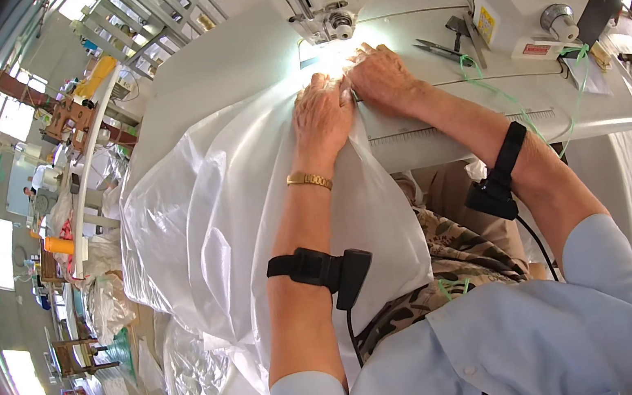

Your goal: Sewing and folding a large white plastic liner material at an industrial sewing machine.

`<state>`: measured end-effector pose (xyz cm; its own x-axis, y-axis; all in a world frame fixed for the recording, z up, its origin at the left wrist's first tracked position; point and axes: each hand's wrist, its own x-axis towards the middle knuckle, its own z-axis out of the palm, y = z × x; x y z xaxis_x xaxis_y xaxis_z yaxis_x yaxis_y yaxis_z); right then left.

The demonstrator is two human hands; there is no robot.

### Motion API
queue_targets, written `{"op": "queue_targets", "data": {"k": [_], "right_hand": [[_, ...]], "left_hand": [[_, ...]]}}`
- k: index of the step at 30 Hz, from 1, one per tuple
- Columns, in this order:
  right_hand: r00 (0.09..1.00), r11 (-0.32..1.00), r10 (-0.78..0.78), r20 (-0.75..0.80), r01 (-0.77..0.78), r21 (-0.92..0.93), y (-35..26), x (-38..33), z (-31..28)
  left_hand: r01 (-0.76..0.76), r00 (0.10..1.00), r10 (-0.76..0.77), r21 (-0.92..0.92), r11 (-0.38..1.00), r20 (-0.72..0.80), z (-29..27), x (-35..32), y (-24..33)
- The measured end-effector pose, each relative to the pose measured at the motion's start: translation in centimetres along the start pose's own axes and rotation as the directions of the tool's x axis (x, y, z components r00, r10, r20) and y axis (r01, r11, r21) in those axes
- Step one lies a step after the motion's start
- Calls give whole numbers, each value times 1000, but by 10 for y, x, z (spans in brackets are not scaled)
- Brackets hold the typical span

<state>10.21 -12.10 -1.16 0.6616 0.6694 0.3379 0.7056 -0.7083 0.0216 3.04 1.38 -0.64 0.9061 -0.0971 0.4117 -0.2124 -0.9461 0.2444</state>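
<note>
Both of my hands meet close under the needle area of a white sewing machine [339, 20]. My left hand [321, 111] has its fingers bent down and closed on a thin, shiny white sheet of fabric [203, 190]. Just beside it, my right hand [380, 81] is curled over the sheet's edge, fingers pressed together. Bright lamp glare washes out the fingertips and the stitching spot. From my hands the sheet spreads left over the machine table [205, 70] and drapes down in folds across my lap.
Right of my hands lie a pair of scissors [439, 51] and small tools, with green thread [499, 92] trailing over the table edge. A ruler strip [470, 126] runs along the front edge. More shiny white material [196, 382] hangs at lower left. A metal rack [146, 13] stands behind.
</note>
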Motion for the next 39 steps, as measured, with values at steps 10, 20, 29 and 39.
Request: {"op": "queue_targets", "data": {"k": [10,20,29,39], "right_hand": [[984,870,-120,-131,168,463,-25,-92,-26],[877,120,-48,478,-470,874,-91,-244,-43],[899,337,422,118,-277,900,-111,-263,-40],[952,358,93,292,-305,882,-121,-257,-78]], "left_hand": [[-2,997,-7,-114,994,-77,4,-22,-14],[232,973,-194,-534,813,128,-83,-191,98],[119,982,-94,-147,982,163,-63,-265,107],[209,977,-206,-45,977,58,-45,-306,92]]}}
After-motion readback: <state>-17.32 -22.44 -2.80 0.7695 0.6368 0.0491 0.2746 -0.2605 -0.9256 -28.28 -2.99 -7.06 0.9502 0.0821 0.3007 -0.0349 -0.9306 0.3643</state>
